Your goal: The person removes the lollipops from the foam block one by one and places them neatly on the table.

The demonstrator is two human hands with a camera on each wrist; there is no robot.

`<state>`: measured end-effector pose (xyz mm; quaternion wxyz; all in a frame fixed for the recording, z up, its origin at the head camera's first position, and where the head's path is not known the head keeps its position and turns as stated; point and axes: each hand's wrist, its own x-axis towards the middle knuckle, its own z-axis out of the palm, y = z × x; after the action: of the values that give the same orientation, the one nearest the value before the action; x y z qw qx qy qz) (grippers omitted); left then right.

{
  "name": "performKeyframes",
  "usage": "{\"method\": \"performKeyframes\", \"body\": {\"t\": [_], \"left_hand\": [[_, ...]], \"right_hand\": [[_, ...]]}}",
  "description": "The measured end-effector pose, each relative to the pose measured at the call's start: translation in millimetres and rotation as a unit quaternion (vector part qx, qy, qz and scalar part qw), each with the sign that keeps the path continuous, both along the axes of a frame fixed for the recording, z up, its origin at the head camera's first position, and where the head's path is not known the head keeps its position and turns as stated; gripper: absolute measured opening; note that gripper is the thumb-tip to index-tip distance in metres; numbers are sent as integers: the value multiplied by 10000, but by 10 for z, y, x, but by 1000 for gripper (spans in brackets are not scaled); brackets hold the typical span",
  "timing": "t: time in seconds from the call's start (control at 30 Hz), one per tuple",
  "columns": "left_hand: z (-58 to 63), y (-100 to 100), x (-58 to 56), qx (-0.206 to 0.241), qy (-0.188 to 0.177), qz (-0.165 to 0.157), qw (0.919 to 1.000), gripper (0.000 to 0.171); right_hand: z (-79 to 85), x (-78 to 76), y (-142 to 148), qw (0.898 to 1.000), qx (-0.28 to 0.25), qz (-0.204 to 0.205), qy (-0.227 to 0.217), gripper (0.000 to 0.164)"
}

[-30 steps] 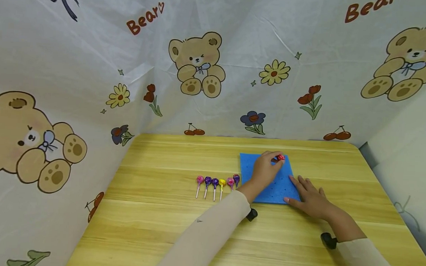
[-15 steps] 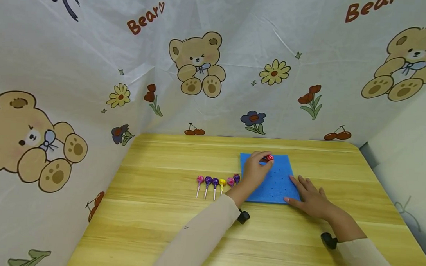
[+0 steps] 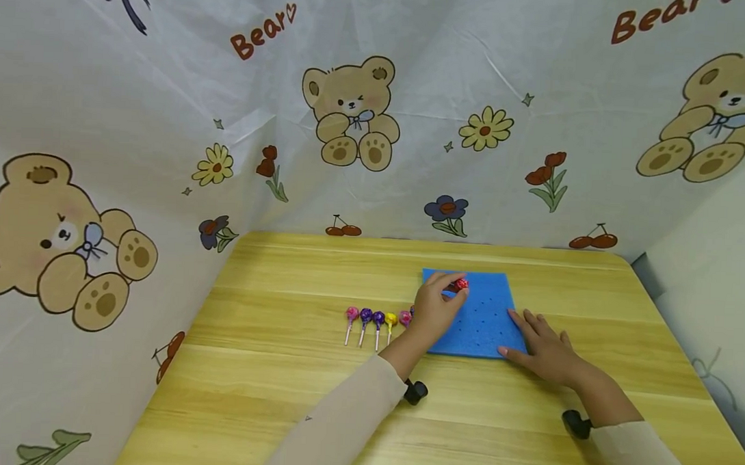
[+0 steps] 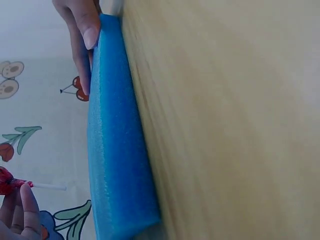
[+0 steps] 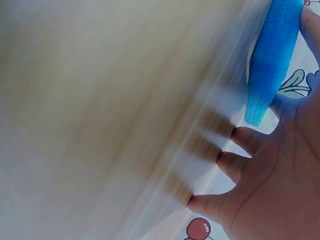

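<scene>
My left hand [image 3: 434, 308] pinches a red-wrapped lollipop [image 3: 462, 283] over the far left part of a blue foam board [image 3: 487, 312] dotted with small holes. In the left wrist view the lollipop's white stick [image 4: 50, 187] points toward the board, its tip apart from the foam. My right hand [image 3: 544, 348] lies spread at the board's right side, with thumb and index finger touching the foam. Its other fingertips rest on the table in the right wrist view. Left of the board, a row of wrapped lollipops [image 3: 378, 318] in pink, purple and yellow lies on the table, partly hidden by my left arm.
The wooden table [image 3: 280, 393] runs back to a white cloth backdrop [image 3: 415, 70] printed with bears and flowers. A black wrist camera mount [image 3: 416, 391] hangs under the left wrist, another mount [image 3: 576, 424] under the right.
My left hand has moved left and slightly nearer across the board, carrying the red lollipop. My right hand stays at the board's right edge.
</scene>
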<state>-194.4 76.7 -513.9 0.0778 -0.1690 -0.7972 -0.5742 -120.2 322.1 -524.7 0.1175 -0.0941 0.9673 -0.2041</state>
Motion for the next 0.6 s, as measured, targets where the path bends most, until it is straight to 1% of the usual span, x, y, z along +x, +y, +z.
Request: {"method": "performKeyframes", "body": {"t": [0.17,0.37,0.6], "left_hand": [[-30,-118,87,200,-128,145,9996,32],[-14,-295,208,339,-307,228,9987,33],[-15,-497,332,813,-436,161,9956,32]], "right_hand": [[-18,4,15,10000,-33,5,7,92],[-8,20,15,9999,-89,52,56,91],[8,21,3,9999,-101,67,76,92]]}}
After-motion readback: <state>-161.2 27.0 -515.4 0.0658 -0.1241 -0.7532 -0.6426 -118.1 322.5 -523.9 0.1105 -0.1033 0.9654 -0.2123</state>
